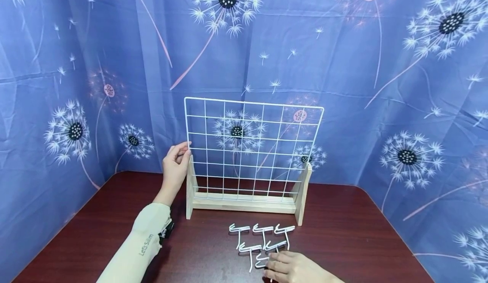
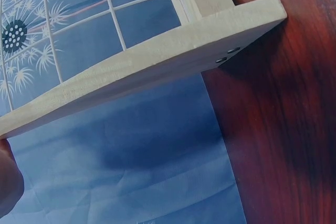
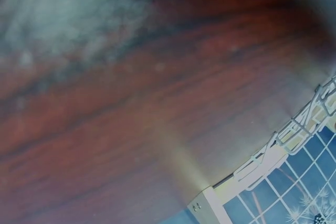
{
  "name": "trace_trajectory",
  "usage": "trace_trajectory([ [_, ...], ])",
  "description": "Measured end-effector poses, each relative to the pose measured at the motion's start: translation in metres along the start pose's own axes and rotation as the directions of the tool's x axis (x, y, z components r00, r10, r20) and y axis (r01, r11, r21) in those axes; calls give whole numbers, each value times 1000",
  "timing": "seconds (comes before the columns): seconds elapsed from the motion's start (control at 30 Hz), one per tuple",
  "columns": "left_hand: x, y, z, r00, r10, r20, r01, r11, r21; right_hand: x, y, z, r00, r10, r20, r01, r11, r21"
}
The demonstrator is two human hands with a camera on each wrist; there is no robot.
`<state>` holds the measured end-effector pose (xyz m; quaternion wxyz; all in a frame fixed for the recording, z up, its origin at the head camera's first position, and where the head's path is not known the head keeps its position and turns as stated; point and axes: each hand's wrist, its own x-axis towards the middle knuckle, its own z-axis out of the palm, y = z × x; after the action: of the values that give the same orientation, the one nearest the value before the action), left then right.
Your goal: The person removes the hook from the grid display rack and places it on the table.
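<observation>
A white wire grid panel (image 1: 244,153) stands upright in a wooden base (image 1: 244,205). My left hand (image 1: 176,164) grips the panel's left edge just above the wooden side post (image 1: 189,190), thumb in front and fingers behind. Only part of a left finger (image 2: 9,179) shows in the left wrist view, by the post's edge. On the table before the stand lie several white wire hooks (image 1: 263,229). My right hand (image 1: 291,268) is at the nearest hook (image 1: 261,261), fingers curled down over it and covering part of it; the thumb is hidden.
The dark red wooden table (image 1: 343,232) has rounded far corners. A blue curtain (image 1: 343,147) with dandelion prints hangs behind and on both sides. At the right, the other wooden post (image 1: 303,196) rises behind the hooks. Much of the right wrist view is blurred tabletop.
</observation>
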<state>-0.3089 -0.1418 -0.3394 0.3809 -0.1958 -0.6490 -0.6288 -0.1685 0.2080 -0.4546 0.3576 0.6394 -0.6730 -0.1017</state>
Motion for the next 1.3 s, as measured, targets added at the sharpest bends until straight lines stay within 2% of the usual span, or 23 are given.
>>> trace_trajectory([
  [0.13,0,1,0,1000,1,-2,-1,1000,16,2,0,-1,1000,-15,11,16,1000,-21],
  [0.4,-2,0,0,1000,10,-2,-10,1000,22,2,-1,-1,995,-93,42,97,992,-84],
  [0.7,-2,1,1,1000,13,-4,-13,1000,23,3,-4,0,993,-83,85,92,990,-108],
  [0.93,-2,-22,2,1000,13,-21,-12,1000,17,2,-5,-5,993,-80,85,86,993,-80],
  [1.03,-2,-22,4,1000,17,-25,-15,996,84,1,-3,-9,994,-86,66,91,993,-72],
  [1.13,-5,-18,3,1000,-9,-21,13,983,184,1,-2,-12,994,-103,44,107,990,-96],
  [1.3,-15,-10,-4,991,-131,-1,124,940,319,-2,-5,-14,997,-79,-3,78,993,-83],
])
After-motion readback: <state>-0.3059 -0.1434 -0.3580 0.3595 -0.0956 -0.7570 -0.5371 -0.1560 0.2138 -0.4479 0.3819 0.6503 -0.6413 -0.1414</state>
